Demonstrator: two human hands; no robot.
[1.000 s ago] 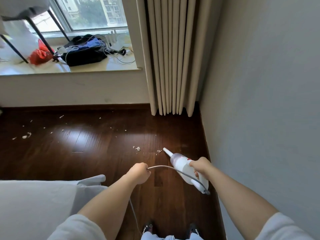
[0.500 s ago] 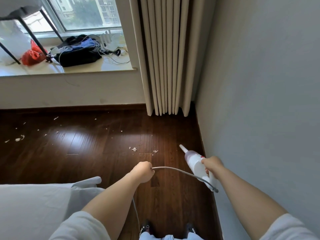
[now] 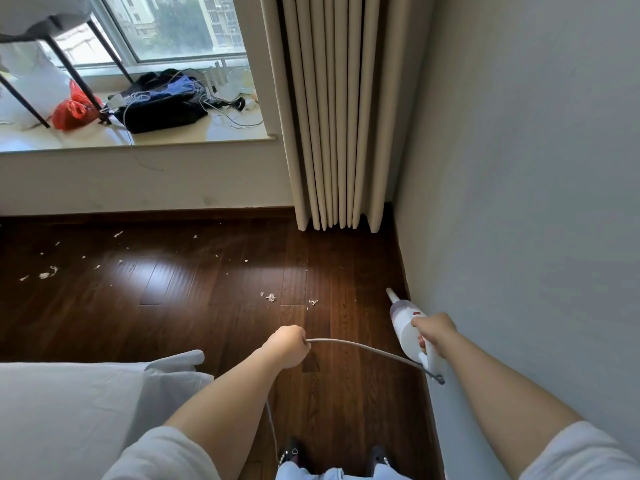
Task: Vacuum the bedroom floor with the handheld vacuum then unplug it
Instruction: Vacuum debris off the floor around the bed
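Head view: right hand [image 3: 433,332] wrapped round the handle of the vacuum [image 3: 407,327], nozzle aimed down at the floor [image 3: 173,306] along its right edge, close by the wall [image 3: 519,202] and short of the curtain [image 3: 336,116] in the far right corner. Cannot tell whether the nozzle tip touches the boards. Left hand [image 3: 289,345] clenched on the cord [image 3: 363,349], which arcs across to the rear of the vacuum and also drops from the fist toward the feet at the near edge. Plug and socket not in sight.

Scraps [image 3: 270,297] of white litter lying mid-floor, just left of the nozzle, with more [image 3: 46,273] scattered toward the far left edge; cleaning judged early, unplugging not yet due.

Handling, as a guess: light, rigid plastic body, easily carried in 1 hand by the rear handle, where the grip already sits; smooth shell likely slippery anywhere else. Narrow nozzle probably the weakest part, so best kept from knocking the skirting. Cord soft and springy, apt to snag on feet or the bed [image 3: 69,410] at the near left corner, hence worth holding up in a loose loop. For unplugging, better to grip the plug itself than to tug the cord.

Bag [image 3: 162,105] and loose cables on the sill [image 3: 138,140] beyond.
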